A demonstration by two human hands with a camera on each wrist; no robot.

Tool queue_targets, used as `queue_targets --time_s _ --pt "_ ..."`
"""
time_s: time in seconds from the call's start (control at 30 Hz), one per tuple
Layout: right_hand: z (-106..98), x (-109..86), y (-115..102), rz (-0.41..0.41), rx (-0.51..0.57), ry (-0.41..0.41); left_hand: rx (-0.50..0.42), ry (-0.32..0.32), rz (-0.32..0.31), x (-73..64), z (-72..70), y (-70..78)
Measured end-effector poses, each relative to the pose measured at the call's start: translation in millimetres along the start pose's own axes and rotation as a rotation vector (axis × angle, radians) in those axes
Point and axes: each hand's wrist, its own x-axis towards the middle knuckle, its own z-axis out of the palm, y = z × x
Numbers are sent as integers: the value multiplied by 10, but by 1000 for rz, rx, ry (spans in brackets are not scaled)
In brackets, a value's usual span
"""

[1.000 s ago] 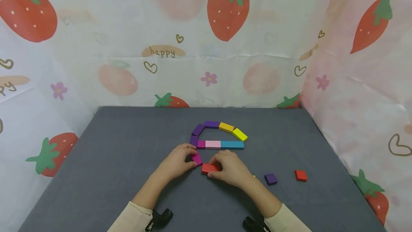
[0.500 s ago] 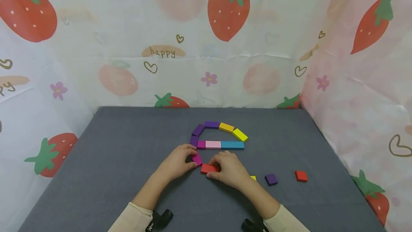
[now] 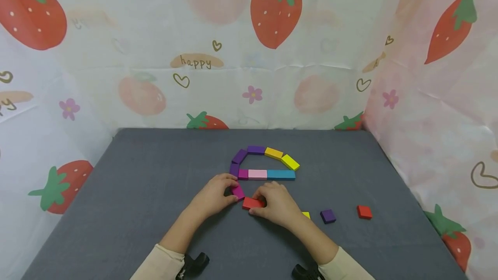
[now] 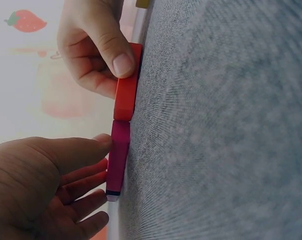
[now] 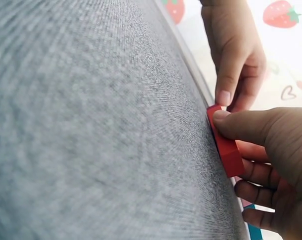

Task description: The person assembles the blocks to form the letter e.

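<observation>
My left hand (image 3: 214,194) holds a magenta wooden block (image 3: 238,192) between thumb and fingers; the block lies slanted on the table. In the left wrist view the thumb rests at the side of this magenta block (image 4: 119,150). Close beside it, my right hand (image 3: 277,203) pinches a red rectangular block (image 3: 253,203) by thumb and fingers, hiding its right end. Seen from the left wrist, one end of the red block (image 4: 125,102) meets the magenta block's end. The right wrist view shows the thumb on the red block (image 5: 226,147).
Beyond the hands, purple blocks (image 3: 240,156) and yellow blocks (image 3: 290,162) form an arch over a row with a pink block (image 3: 257,175) and a blue block (image 3: 281,175). To the right lie a purple block (image 3: 328,216), a red square block (image 3: 364,212) and a partly hidden yellow block (image 3: 306,214).
The red block and my right hand have shifted very slightly left, toward the magenta block. More of the yellow block by the right wrist shows. My left hand stays in place.
</observation>
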Motion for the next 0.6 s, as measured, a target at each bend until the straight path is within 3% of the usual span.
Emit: queue_targets --time_s 0.6 --pt "-26 -11 -23 -3 -14 6 5 -6 0 9 -27 5"
